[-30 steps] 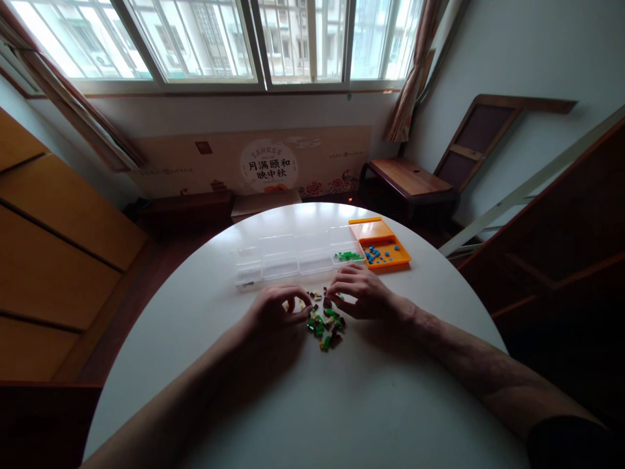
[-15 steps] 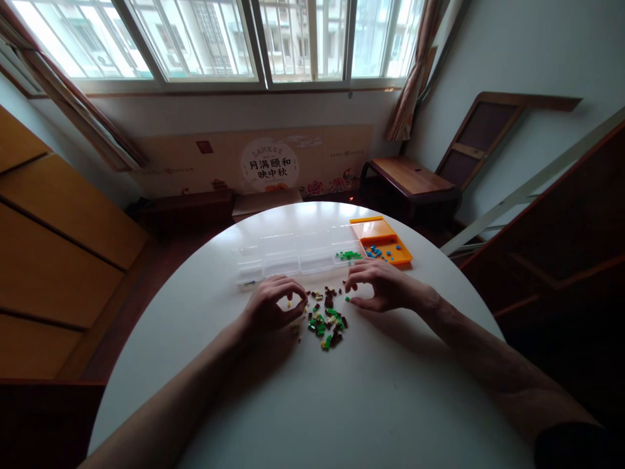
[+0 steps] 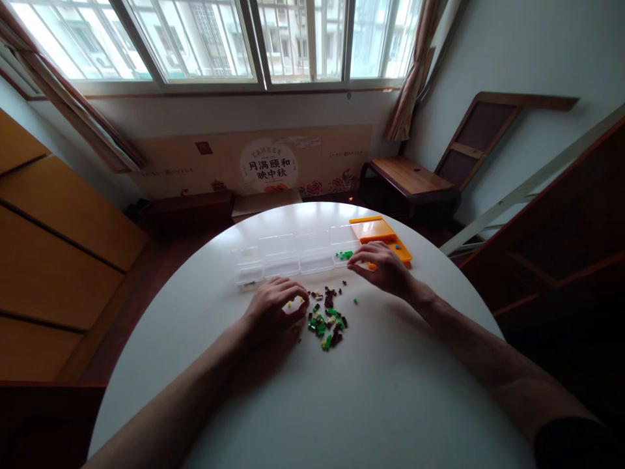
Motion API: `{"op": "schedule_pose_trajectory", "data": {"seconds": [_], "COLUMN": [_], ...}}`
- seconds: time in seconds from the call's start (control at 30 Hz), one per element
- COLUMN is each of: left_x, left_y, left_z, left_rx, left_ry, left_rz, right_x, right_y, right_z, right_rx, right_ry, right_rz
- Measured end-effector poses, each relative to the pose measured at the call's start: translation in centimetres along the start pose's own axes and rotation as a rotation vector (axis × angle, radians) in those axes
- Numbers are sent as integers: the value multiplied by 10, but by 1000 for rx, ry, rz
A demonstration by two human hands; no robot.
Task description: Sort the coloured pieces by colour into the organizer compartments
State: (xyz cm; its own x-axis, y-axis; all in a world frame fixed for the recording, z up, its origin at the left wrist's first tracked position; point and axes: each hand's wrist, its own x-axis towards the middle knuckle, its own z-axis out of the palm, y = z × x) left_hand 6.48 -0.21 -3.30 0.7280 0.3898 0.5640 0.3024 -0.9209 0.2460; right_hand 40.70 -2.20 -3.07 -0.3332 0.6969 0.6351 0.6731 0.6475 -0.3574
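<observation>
Small bricks (image 3: 326, 320) in green, brown and cream lie in a loose heap near the middle of the round white worktop (image 3: 312, 397). At the heap's left edge rests the left hand (image 3: 273, 307), fingers curled, thumb and forefinger pinched around something too small to make out. Farther off, the right hand (image 3: 381, 266) hovers with fingers bent at the right end of a clear divided box (image 3: 293, 256), beside an orange tray (image 3: 383, 234); whether it holds anything cannot be told.

small mixed-colour bricks (image 3: 326, 321) piled loosely, clear compartment box (image 3: 297, 256) behind
</observation>
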Motion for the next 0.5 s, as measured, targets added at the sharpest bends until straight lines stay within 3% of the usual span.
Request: {"op": "schedule_pose_trajectory", "data": {"seconds": [0.1, 0.27, 0.37, 0.5], "left_x": [-1, -3, -4, -4], "left_y": [0, -3, -4, -5], "left_z": [0, 1, 2, 4], "left_rx": [6, -2, 0, -6], "left_ry": [-14, -21, -24, -22], "left_rz": [5, 11, 11, -7], "right_x": [0, 2, 3, 0], "right_y": [11, 12, 4, -7], "right_z": [2, -5, -15, -24], "right_rx": [-43, -65, 10, 245], "right_ry": [139, 92, -33, -370], "right_rz": [149, 177, 115, 110]}}
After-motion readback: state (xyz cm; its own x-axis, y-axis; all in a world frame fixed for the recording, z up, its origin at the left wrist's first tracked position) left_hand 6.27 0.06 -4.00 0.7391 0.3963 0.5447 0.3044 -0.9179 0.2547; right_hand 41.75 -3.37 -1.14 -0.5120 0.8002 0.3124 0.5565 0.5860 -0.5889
